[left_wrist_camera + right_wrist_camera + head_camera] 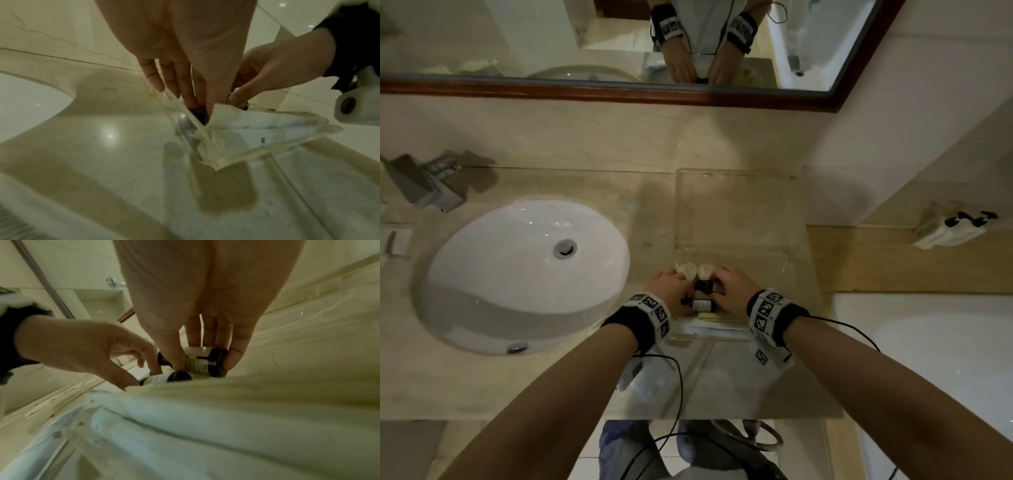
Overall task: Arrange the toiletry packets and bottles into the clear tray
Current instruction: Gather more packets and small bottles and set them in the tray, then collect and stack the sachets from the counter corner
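Finishing up, prob: packets [709,328] lying along near edge of clear tray [736,171], L hand [669,287] pinching nearer bottle [162,378], R hand [734,286] pinching farther bottle [205,365] inside

We see dim, warm light: shadows stretch toward twelve o'clock on the counter [647,212], picture edges bend, and the near packets [185,426] blur.

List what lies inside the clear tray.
At the near end of the clear tray: small dark bottles lying down, two pale round items, white packets. The left hand and right hand hide how many bottles.
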`<state>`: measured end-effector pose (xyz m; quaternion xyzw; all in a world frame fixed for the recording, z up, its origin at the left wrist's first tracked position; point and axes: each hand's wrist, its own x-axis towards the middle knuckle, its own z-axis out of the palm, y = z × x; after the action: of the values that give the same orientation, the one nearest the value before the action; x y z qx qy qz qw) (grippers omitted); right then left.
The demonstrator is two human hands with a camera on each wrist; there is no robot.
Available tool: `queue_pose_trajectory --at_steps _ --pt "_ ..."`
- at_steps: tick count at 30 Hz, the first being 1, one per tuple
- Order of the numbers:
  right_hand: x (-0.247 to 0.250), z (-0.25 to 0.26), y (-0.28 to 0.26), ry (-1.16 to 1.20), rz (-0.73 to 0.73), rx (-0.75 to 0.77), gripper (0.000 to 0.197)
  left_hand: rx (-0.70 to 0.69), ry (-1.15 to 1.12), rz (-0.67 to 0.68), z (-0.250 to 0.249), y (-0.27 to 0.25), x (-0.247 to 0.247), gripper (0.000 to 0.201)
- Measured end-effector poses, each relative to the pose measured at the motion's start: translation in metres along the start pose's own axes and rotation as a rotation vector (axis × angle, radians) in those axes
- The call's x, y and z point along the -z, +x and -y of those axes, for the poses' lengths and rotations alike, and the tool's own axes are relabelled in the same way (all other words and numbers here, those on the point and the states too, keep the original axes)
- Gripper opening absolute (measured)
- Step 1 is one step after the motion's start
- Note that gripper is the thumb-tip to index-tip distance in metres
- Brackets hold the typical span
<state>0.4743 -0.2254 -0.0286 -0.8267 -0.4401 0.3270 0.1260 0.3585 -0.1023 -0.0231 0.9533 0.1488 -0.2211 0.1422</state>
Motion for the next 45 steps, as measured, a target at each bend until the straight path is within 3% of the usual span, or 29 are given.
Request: queue_pose_trajectory --at_steps 11,19,25,30,34,38,45 --pt "-0.009 0.010 0.003 0.053 -0.093 0.095 0.023 0.040 -0.013 -0.073 0.009 -0.002 -0.004 0.043" --pt "-0.015 0.008 0.004 0.144 -0.144 0.071 0.017 0.025 -0.046 -0.071 0.013 -0.004 -0.005 0.052" --pt "-0.015 0.006 -0.002 0.190 -0.256 0.069 0.013 0.022 -0.044 -0.082 0.014 -0.007 -0.004 0.051" --pt "0.002 0.020 0.005 0.168 -0.230 -0.003 0.018 0.027 -0.082 -0.150 0.019 -0.011 0.005 0.043" --pt "0.006 0.045 0.015 0.163 -0.239 0.029 0.016 0.069 -0.142 -0.137 0.031 -0.019 0.015 0.040" --pt "-0.001 0.085 0.032 0.134 -0.223 0.093 0.018 0.197 -0.278 -0.132 0.056 -0.041 0.022 0.036" --pt "-0.022 0.208 0.088 0.155 -0.126 0.254 0.016 0.444 -0.410 -0.242 0.169 -0.113 0.035 0.030"
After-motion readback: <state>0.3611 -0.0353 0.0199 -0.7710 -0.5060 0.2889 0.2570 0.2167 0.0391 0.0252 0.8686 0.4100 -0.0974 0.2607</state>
